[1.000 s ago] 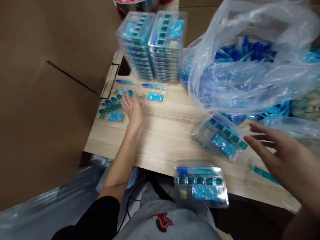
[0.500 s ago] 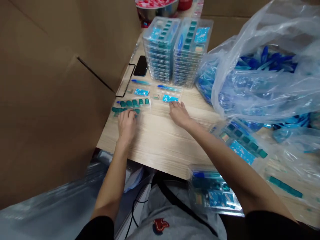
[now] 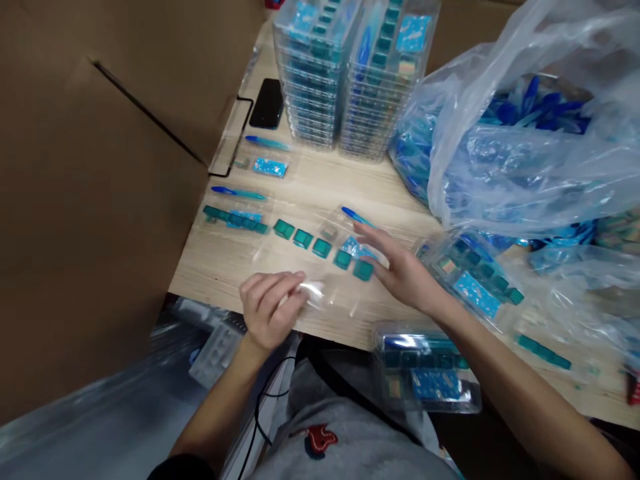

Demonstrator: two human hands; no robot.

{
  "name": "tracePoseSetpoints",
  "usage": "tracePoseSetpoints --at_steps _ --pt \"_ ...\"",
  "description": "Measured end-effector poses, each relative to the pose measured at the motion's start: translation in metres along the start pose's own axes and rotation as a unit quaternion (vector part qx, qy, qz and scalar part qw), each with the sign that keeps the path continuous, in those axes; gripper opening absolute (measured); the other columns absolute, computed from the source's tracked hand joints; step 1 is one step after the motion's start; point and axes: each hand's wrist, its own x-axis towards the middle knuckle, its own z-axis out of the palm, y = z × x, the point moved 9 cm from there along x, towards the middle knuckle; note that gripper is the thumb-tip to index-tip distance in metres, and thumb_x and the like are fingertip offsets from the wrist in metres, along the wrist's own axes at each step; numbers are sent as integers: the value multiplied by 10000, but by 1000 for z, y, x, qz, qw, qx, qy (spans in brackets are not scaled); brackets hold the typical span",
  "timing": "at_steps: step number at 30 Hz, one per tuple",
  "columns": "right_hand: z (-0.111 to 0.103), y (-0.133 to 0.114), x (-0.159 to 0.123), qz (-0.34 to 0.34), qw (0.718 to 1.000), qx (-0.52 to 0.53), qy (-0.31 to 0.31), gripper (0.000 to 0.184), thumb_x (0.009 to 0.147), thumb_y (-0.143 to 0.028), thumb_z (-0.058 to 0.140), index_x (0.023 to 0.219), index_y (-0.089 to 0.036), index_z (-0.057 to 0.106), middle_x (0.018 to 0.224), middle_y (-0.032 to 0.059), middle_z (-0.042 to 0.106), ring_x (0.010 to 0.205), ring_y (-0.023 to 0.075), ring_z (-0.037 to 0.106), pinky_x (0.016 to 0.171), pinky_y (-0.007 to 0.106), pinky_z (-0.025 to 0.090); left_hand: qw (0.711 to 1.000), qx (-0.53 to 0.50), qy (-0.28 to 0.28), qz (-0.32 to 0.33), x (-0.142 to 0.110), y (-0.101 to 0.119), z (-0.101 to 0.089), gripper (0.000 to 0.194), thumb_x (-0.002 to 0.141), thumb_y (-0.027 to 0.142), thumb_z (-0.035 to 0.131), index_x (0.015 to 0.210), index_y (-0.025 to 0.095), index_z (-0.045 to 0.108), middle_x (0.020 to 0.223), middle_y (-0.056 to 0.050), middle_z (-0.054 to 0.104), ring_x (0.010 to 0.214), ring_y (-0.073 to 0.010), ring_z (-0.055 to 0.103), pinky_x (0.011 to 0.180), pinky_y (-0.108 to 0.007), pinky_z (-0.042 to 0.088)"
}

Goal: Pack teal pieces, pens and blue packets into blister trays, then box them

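My left hand [image 3: 270,308] is closed at the front edge of a clear plastic case [image 3: 340,303], fingertips pinched at its shiny film-like edge. My right hand [image 3: 403,270] is spread over the case's right end, fingers apart, beside a small blue patterned packet [image 3: 353,247]. Across this case runs a slanting row of teal cubes [image 3: 321,248]. Behind the packet lies a blue pen [image 3: 356,216], partly hidden by my right fingers. To the left, a teal strip [image 3: 235,219] lies over another blue packet, with a second pen [image 3: 237,193] behind it.
Tall stacks of filled clear cases [image 3: 313,100] stand at the back near a black phone [image 3: 267,103]. A plastic bag [image 3: 450,160] of blue pieces sits to the right. More filled cases [image 3: 425,393] lie near my body. A cardboard wall [image 3: 110,200] borders the left.
My left hand has moved right and nearer to me, from the teal strips to the clear plastic edge. My right hand has moved right. A row of cubes now lies between my hands.
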Motion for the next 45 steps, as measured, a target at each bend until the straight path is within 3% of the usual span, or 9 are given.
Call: tracePoseSetpoints --at_steps 3,6,12,20,28,31,35,39,45 --pt "-17 -18 5 -51 995 88 -13 552 883 -203 513 1418 -254 388 1534 67 370 1402 214 370 1129 445 341 975 -180 7 -130 11 6 14 215 817 76 609 791 248 483 901 6 707 857 -151 660 769 -343 523" --pt "-36 -21 11 -64 988 137 -11 311 864 -247 558 1170 -201 594 1318 74 596 1268 207 522 1080 393 399 894 -327 1 -305 11 -7 41 129 880 187 570 894 262 466 952 -11 685 852 -151 665 756 -340 553" --pt "-46 23 27 108 987 101 -60 261 795 -149 644 1044 -207 594 770 -29 700 760 155 663 776 307 520 812 -416 -54 -407 19 -56 89 429 871 385 554 1265 314 399 1096 -56 665 919 -190 678 808 -382 575" --pt "-38 66 42 198 980 -12 -27 331 842 -72 575 1155 -180 571 813 16 696 628 146 641 640 281 505 835 -299 -152 -437 -5 -103 145 288 803 222 608 1089 197 629 836 -26 669 771 -175 640 786 -367 545" --pt "-25 68 52 163 947 -274 -42 300 917 -192 508 1180 -103 621 1143 174 653 1050 281 617 881 360 460 892 -109 -221 -379 -10 -96 159 188 806 182 635 990 177 672 988 -93 623 981 -254 583 955 -440 454" --pt "-16 69 51 165 940 -290 -75 406 897 -283 581 1254 -90 563 1175 198 630 1063 307 616 876 370 471 902 -97 -237 -348 -4 -84 151 232 848 202 598 1076 179 636 1047 -111 617 1052 -268 559 985 -447 428" --pt "-17 71 46 181 918 -341 -94 358 889 -215 574 1228 -101 577 1212 218 595 1084 328 607 853 383 484 925 22 -156 -346 -3 -92 99 399 889 269 549 1277 182 519 1351 -180 481 1320 -338 378 1122 -542 232" --pt "-25 67 46 189 900 -381 -95 339 872 -112 519 1196 -45 594 1180 260 600 1084 359 600 865 417 475 889 144 -160 -405 -38 -122 55 637 825 318 638 1360 66 401 1465 -302 333 1402 -430 229 1121 -638 133" --pt "-4 4 67 10 970 -242 -17 371 869 -103 501 1226 -82 598 1197 183 621 1131 291 581 970 398 447 926 183 -121 -308 -61 -113 32 119 898 179 513 922 156 627 1140 -175 676 1093 -289 598 988 -508 397"
